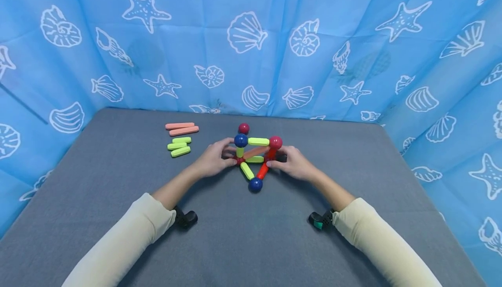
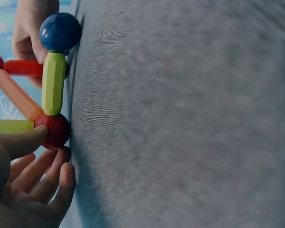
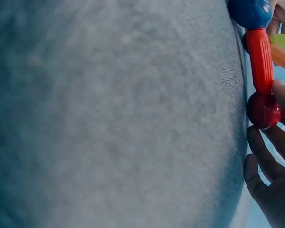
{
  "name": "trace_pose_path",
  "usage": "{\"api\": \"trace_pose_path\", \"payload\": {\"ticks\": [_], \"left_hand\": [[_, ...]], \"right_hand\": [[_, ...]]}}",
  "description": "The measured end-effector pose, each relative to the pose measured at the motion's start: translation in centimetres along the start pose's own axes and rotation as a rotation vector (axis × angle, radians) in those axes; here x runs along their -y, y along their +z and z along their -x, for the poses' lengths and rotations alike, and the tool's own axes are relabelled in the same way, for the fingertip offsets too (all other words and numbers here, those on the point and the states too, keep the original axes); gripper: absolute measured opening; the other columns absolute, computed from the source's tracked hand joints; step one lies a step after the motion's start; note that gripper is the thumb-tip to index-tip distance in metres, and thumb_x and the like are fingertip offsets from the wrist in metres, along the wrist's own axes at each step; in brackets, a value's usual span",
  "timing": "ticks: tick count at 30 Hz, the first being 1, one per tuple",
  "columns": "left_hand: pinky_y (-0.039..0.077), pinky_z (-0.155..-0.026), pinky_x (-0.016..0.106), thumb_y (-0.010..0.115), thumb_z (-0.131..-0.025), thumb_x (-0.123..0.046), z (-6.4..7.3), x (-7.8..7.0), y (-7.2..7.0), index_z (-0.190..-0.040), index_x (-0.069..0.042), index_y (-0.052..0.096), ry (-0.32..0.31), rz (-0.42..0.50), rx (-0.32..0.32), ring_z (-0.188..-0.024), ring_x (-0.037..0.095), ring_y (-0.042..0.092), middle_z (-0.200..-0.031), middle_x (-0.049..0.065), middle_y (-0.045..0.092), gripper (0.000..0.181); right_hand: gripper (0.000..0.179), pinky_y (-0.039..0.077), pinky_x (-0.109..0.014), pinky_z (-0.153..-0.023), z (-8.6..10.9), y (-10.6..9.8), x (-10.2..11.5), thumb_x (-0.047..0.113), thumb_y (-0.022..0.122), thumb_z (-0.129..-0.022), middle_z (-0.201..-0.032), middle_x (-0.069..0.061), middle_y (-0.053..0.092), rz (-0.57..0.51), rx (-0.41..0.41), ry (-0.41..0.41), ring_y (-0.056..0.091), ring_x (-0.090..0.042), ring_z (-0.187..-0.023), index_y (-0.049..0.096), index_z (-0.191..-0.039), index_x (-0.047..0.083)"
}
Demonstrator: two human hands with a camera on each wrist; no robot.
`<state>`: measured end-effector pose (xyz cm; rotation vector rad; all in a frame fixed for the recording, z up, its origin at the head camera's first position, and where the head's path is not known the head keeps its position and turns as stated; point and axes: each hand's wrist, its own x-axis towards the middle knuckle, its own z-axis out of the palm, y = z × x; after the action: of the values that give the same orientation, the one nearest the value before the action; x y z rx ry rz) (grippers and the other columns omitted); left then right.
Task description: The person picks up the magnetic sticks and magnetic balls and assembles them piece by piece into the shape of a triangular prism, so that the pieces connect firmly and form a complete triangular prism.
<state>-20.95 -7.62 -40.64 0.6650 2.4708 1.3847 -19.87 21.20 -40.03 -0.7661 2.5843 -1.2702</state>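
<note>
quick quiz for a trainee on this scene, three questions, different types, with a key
1. How many loose yellow-green rods lie on the table?

2. True or false: the ball nearest the person is red.

3. In the left wrist view, the thumb of the left hand rests on:
a) a blue ball
b) a red ball
c) a loose orange rod

Key: 1. Three. 2. False, it is blue. 3. b

Rod frame between both hands
</note>
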Motion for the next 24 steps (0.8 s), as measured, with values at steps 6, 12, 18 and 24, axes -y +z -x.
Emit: {"api": "trace_pose_path", "payload": {"ticks": [6, 12, 18, 24], "left_hand": [[0.053, -0.092, 0.045, 0.069, -0.091, -0.001, 1.1, 0.4, -1.7, -0.142, -0.006, 0.049, 0.023, -0.11, -0.023, -0.104, 0.026, 0.067, -0.124, 0.015, 0.066, 0.055], [0.051, -0.09, 0.053, 0.072, -0.086, 0.004, 3.3, 1.5, -5.9, -0.134, -0.001, 0.057, 0.02, -0.356, -0.162, -0.109, 0.035, 0.064, -0.118, 0.019, 0.067, 0.051], [0.05, -0.086, 0.055, 0.074, -0.084, 0.002, 6.1, 3.7, -9.5, -0.129, 0.0, 0.058, -0.042, -0.402, -0.198, -0.105, 0.037, 0.063, -0.112, 0.022, 0.067, 0.048], [0.049, -0.086, 0.056, 0.075, -0.085, 0.0, 7.5, 4.8, -10.4, -0.129, 0.002, 0.058, -0.052, -0.413, -0.184, -0.102, 0.037, 0.064, -0.109, 0.022, 0.067, 0.047]], "right_hand": [[0.036, 0.045, -0.05, -0.101, -0.2, 0.1, 0.0, 0.009, 0.073, -0.09, -0.118, -0.012, 0.07, 0.023, -0.007, 0.014, 0.062, -0.027, -0.111, 0.065, -0.124, 0.001], [0.037, 0.044, -0.05, -0.102, -0.3, 0.1, 0.1, 0.009, 0.073, -0.089, -0.118, -0.012, 0.07, 0.028, 0.0, 0.034, 0.062, -0.027, -0.111, 0.065, -0.125, 0.001], [0.038, 0.044, -0.05, -0.102, -0.4, 0.2, 0.2, 0.009, 0.072, -0.09, -0.118, -0.012, 0.07, 0.033, 0.006, 0.044, 0.061, -0.026, -0.107, 0.065, -0.126, 0.001], [0.036, 0.044, -0.05, -0.102, -0.3, 0.2, 0.3, 0.01, 0.073, -0.09, -0.118, -0.012, 0.07, 0.032, 0.0, 0.068, 0.061, -0.026, -0.109, 0.066, -0.124, 0.002]]}}
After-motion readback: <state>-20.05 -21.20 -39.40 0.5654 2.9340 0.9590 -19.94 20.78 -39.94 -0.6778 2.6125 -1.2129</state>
